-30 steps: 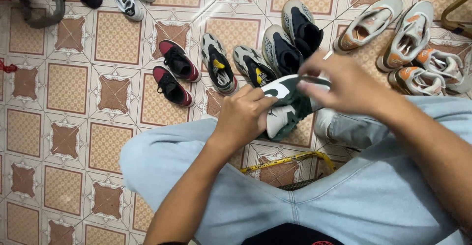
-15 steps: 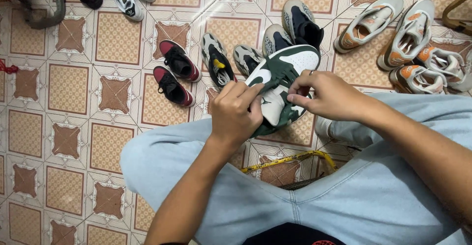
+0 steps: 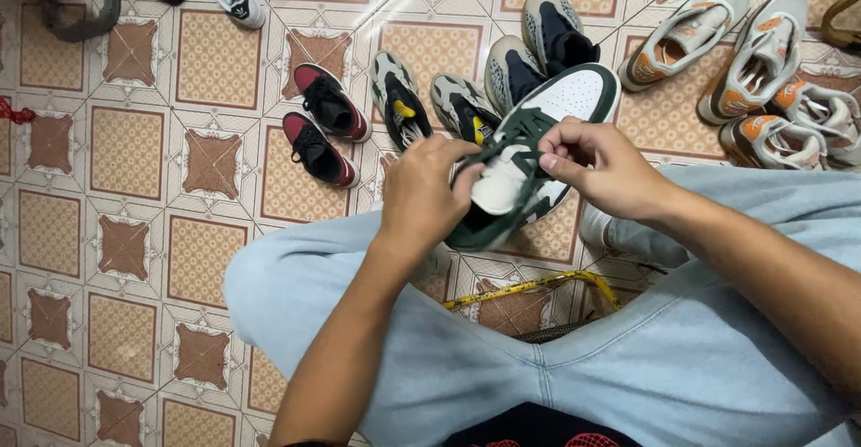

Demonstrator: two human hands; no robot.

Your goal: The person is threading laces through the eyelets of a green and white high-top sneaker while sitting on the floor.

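A green and white sneaker (image 3: pixel 529 151) sits in the middle of the frame, held up over the person's lap with its toe pointing toward the upper right and its lace side turned to the camera, so the laces are within easy reach of both hands. The left hand (image 3: pixel 421 191) closes around the heel end from the left, fingers curled and pressed onto the shoe's edge to steady it. The right hand (image 3: pixel 596 164) comes in from the right with thumb and forefinger pinched together at the green laces (image 3: pixel 520 133), the other fingers folded out of the way.

The person sits with knees apart in light blue trousers (image 3: pixel 502 357), which leaves the shoe hanging free above the tiled floor (image 3: pixel 134 142) rather than resting on it. A yellow band (image 3: pixel 529 286) lies on the floor between the legs. Beyond the hands, other shoes stand in pairs: red and black ones (image 3: pixel 323 124) left of centre, dark patterned ones (image 3: pixel 538 39) just behind the held sneaker, and grey and orange ones (image 3: pixel 753 61) at upper right.
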